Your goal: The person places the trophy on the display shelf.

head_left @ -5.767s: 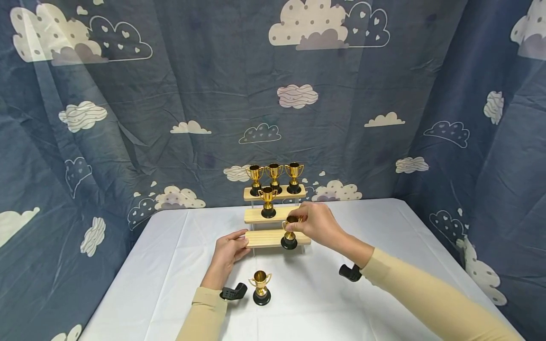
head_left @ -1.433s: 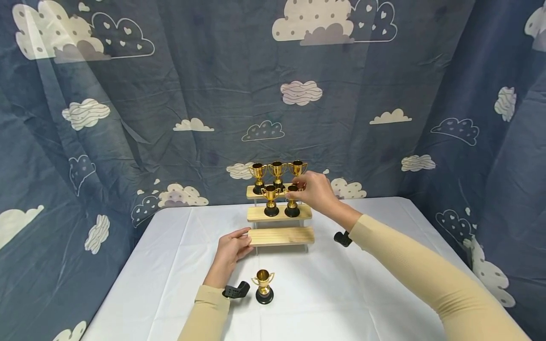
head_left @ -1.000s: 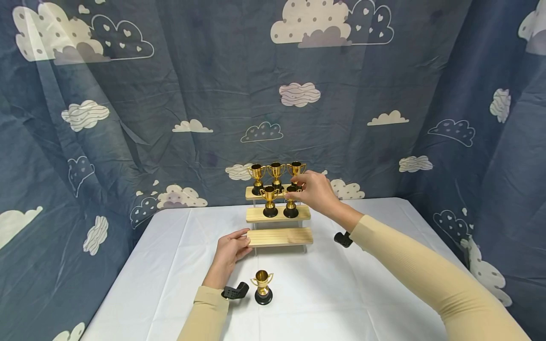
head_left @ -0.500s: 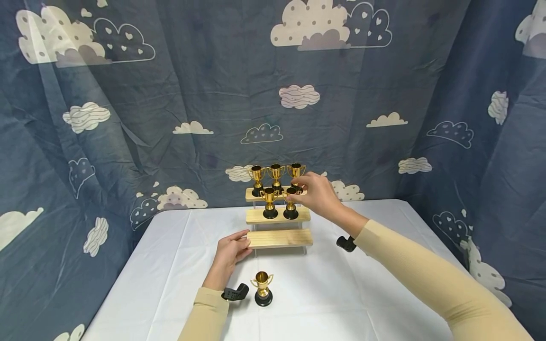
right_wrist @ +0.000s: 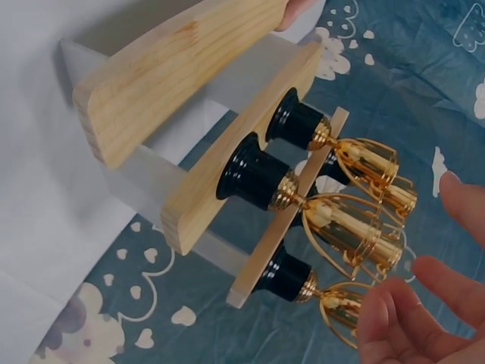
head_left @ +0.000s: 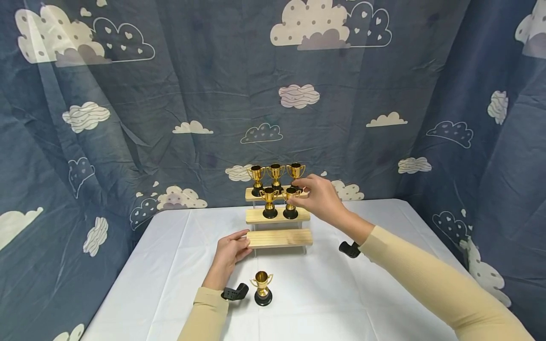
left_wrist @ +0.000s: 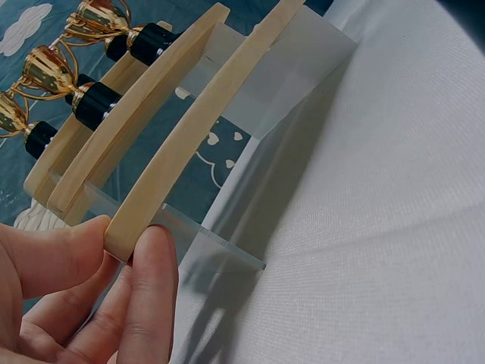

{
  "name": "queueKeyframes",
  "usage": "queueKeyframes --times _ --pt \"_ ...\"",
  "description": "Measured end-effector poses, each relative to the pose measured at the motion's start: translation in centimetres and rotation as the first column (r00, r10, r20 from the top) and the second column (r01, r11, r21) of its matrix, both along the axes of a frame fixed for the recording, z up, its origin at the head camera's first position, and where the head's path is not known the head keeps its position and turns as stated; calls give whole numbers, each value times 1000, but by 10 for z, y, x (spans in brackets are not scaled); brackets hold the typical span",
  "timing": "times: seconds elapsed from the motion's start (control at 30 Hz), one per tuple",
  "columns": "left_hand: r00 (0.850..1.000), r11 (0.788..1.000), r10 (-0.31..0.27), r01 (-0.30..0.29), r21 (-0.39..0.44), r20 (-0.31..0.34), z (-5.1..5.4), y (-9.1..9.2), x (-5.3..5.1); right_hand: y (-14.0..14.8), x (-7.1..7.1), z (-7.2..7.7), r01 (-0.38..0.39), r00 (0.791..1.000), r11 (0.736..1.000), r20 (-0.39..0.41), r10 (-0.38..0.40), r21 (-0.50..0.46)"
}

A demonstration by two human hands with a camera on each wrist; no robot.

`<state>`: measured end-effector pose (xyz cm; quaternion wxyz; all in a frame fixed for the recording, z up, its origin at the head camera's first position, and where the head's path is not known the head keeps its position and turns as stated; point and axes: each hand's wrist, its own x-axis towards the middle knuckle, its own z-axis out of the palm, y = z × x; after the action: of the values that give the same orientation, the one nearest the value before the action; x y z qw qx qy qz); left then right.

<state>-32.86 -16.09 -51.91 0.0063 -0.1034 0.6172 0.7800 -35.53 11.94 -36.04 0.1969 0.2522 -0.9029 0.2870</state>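
Observation:
A tiered wooden display stand (head_left: 279, 238) with clear side supports stands on the white table. My left hand (head_left: 230, 250) pinches the left end of its lowest board (left_wrist: 193, 136) between thumb and fingers. Two gold trophy cups with black bases are on the middle board. Beside the right-hand trophy (head_left: 290, 213) is my right hand (head_left: 322, 198). In the right wrist view its thumb and fingers are spread apart, off that trophy (right_wrist: 258, 174). Three more trophies (head_left: 276, 174) line the top board. Another trophy (head_left: 263, 296) stands upright on the table, right of my left wrist.
A white cloth (head_left: 341, 293) covers the table. Dark blue curtains (head_left: 204, 94) with cloud prints enclose the back and sides. Black wrist cameras (head_left: 235, 292) sit on both wrists. The trophies on the stand are close together, the top row just behind the middle row.
Since the earliest frame, my right hand has carried a trophy from before the lowest board up to the middle board's right side and let go. My left hand has kept its hold.

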Motion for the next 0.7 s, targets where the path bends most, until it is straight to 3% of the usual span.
queueKeyframes --times 0.7 --pt "1000 1000 2 -2 0 11 1 0 -1 -9 36 -14 -85 996 995 -10 84 -49"
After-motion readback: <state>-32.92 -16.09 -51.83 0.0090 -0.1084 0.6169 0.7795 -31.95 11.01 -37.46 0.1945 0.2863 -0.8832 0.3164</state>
